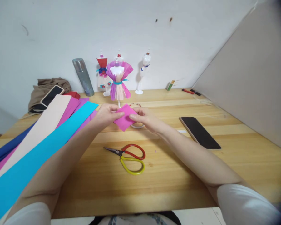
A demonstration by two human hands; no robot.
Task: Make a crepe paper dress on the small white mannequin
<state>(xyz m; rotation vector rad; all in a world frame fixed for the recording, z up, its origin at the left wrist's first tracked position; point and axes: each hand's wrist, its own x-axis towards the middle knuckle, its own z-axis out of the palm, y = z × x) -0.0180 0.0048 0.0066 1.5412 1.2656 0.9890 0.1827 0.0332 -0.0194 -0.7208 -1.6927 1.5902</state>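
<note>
Between my two hands is a small folded square of bright pink crepe paper (pixel 125 120). My left hand (pixel 109 114) pinches its left side, thumb on top. On the upper right edge, my right hand (pixel 144 118) grips it the same way. A roll of tape (pixel 138 127) lies behind the square, partly hidden by it and my right hand. Just beyond stands a mini dress form (pixel 117 72) in a pink, purple and cream paper dress with a blue waistband. Scissors (pixel 126 157) with one red and one yellow handle lie nearer me, tips pointing left.
Long crepe paper strips (pixel 49 143) cover the table's left side, under my left forearm. A phone (pixel 199 132) lies at right. Along the wall are a leaning flask (pixel 83 78), a red-topped dress form (pixel 102 67), a white form (pixel 145 67) and a glue stick (pixel 170 85).
</note>
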